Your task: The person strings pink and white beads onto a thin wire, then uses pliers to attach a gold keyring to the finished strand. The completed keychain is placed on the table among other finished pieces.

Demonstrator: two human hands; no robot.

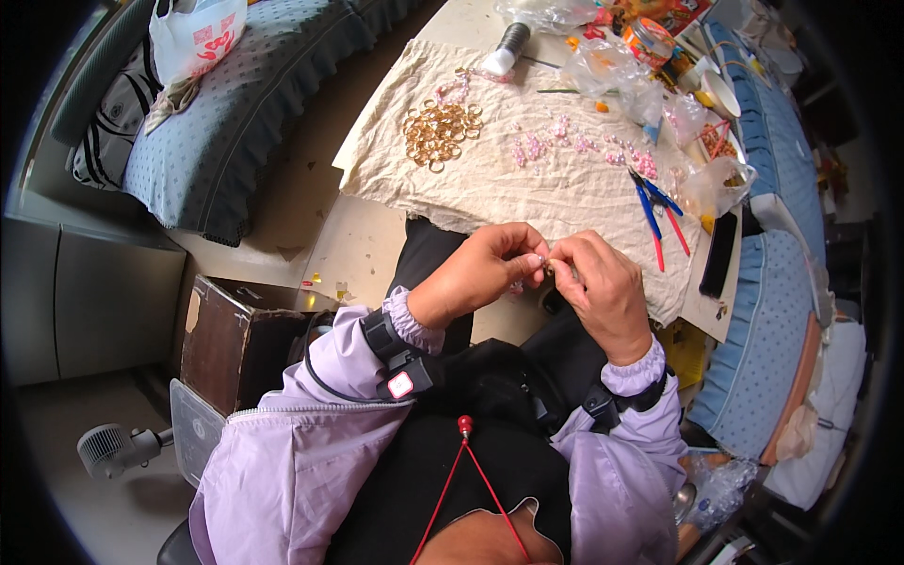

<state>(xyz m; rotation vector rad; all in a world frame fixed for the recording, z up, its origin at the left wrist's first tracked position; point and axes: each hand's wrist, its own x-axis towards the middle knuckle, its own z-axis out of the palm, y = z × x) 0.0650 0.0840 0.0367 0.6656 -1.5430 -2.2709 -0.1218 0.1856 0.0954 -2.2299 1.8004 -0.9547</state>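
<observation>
While the person sits bent over the work, both hands meet just above the near edge of the table. The left hand (480,275) and the right hand (598,287) have their fingertips pinched together on a tiny bead piece (544,265), pale and glinting, too small to make out in detail. It sits right between the two thumbs and forefingers, held from both sides, with both hands closed narrow around it. Lilac jacket sleeves (311,414) with gathered cuffs cover both forearms, and a dark strap (400,353) wraps the left wrist.

To the near left, on the floor, stands a brown cardboard box (231,339).

Just beyond the hands, a crumpled beige cloth (527,188) covers the table. To the right on it lie blue-handled pliers (650,212) beside a red-handled tool (673,226). Farther on, pink beads (584,146) are scattered across the middle of the cloth, and to their left lies a heap of gold rings (441,132). At the far edge rest a dark spool (507,47) and clear plastic bags (617,75). Far left, a white carrier bag (198,33) sits on a blue cushioned seat (245,113).
</observation>
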